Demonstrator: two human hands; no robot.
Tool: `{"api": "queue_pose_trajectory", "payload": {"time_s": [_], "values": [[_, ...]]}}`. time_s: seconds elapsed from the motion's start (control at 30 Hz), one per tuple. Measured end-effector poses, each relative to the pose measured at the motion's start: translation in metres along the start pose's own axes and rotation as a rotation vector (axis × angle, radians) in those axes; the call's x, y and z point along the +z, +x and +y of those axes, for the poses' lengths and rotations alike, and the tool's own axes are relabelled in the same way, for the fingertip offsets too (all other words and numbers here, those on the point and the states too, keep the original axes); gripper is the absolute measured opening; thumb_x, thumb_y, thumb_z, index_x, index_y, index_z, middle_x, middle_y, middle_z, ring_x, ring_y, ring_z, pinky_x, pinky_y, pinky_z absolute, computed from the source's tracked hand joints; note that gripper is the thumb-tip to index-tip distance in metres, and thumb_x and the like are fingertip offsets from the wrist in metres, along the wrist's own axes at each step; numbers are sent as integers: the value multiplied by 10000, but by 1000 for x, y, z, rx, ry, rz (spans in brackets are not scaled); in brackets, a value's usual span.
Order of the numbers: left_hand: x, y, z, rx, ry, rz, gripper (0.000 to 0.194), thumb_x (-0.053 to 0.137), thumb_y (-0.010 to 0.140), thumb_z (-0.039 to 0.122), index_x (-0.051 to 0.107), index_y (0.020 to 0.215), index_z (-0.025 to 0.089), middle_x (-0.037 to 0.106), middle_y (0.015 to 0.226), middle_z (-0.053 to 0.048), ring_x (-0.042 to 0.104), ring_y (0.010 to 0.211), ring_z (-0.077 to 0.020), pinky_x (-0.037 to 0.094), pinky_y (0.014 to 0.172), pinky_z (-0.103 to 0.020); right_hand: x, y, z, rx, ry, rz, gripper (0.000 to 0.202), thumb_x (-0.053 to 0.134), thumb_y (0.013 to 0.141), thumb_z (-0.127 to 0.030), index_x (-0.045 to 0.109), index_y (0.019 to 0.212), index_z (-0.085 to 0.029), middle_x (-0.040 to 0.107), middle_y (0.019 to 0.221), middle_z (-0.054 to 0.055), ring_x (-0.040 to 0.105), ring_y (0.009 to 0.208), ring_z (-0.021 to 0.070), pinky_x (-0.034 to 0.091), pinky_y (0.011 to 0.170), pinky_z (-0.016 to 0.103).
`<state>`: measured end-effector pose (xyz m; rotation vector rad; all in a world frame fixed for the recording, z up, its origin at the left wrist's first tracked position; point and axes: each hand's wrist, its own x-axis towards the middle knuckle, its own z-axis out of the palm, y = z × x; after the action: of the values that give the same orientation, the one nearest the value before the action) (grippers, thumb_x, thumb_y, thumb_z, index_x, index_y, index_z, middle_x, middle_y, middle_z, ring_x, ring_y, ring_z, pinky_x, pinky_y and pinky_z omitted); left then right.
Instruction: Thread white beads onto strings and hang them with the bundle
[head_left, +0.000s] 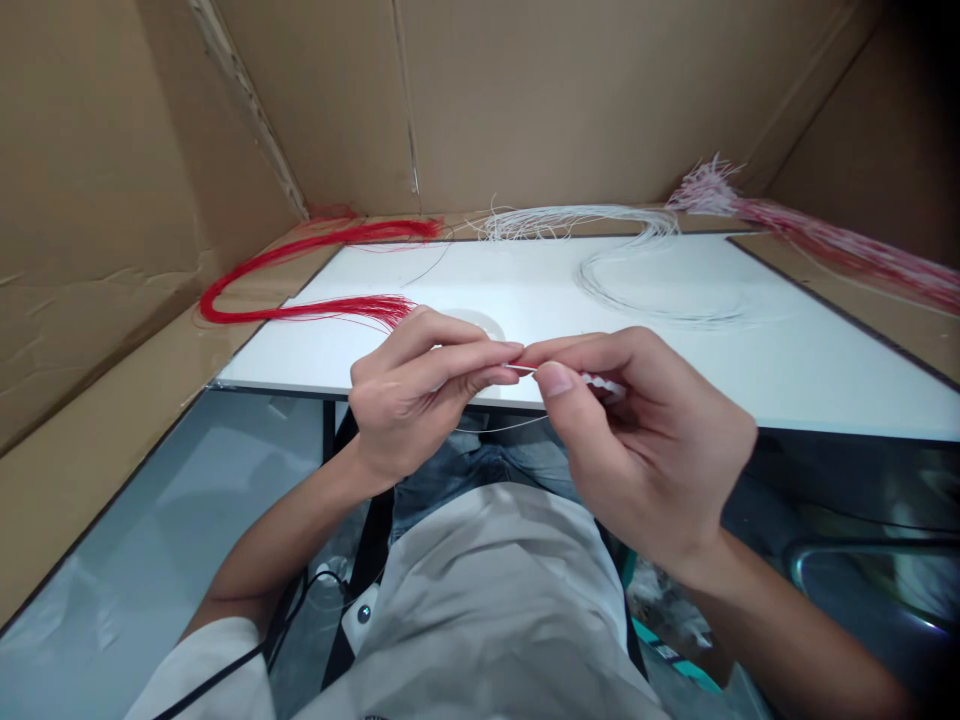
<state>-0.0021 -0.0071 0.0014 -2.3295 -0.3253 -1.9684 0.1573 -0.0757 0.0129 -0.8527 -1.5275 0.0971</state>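
Note:
My left hand (420, 390) pinches the red and white cord (523, 367) between thumb and fingertips, in front of the white board's near edge. Close beside it, my right hand (645, 430) is closed on the same cord with thumb and index finger. A twisted red-and-white length (602, 383) shows behind the right thumb, partly hidden by the palm. The fingertips of both hands nearly meet. A thin white strand (510, 428) hangs in a loop below the hands.
A bundle of red cords (300, 312) curves over the board's left side. White cords (577, 222) lie along the back of the white board (810, 370). Finished-looking red-and-white cords (847, 240) rest at the right. Cardboard walls (540, 100) enclose the back and sides.

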Motion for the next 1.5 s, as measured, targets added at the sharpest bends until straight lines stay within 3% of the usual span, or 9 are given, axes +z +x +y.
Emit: {"api": "queue_pose_trajectory", "payload": {"time_s": [0.23, 0.43, 0.67, 1.5], "values": [[-1, 1, 0, -4, 34, -21, 91, 797, 927, 286, 808, 1015, 265, 760, 851, 12, 693, 718, -85, 541, 626, -225, 1, -2, 1, -42, -52, -5, 131, 666, 933, -116, 675, 890, -239, 786, 804, -29, 539, 507, 94, 419, 464, 264], [-1, 2, 0, 3, 7, -38, 145, 822, 897, 206, 814, 1036, 246, 762, 858, -3, 708, 748, -98, 560, 655, -226, 2, -3, 4, -98, -108, 6, 134, 664, 946, -124, 670, 918, -255, 791, 805, -30, 545, 491, 102, 437, 466, 273], [-4, 3, 1, -13, 69, -96, 127, 799, 925, 249, 811, 1050, 270, 768, 870, 4, 699, 749, -101, 558, 650, -232, 1, 0, 7, -206, -177, -16, 170, 652, 948, -112, 634, 870, -262, 794, 798, -2, 569, 485, 116, 435, 438, 283], [-3, 3, 0, -8, 25, -127, 123, 804, 908, 186, 787, 1030, 185, 758, 892, -18, 703, 803, -103, 575, 727, -220, -2, 2, 9, -210, -200, -56, 158, 637, 933, -89, 633, 861, -231, 768, 760, -4, 568, 498, 98, 441, 459, 251]]}}
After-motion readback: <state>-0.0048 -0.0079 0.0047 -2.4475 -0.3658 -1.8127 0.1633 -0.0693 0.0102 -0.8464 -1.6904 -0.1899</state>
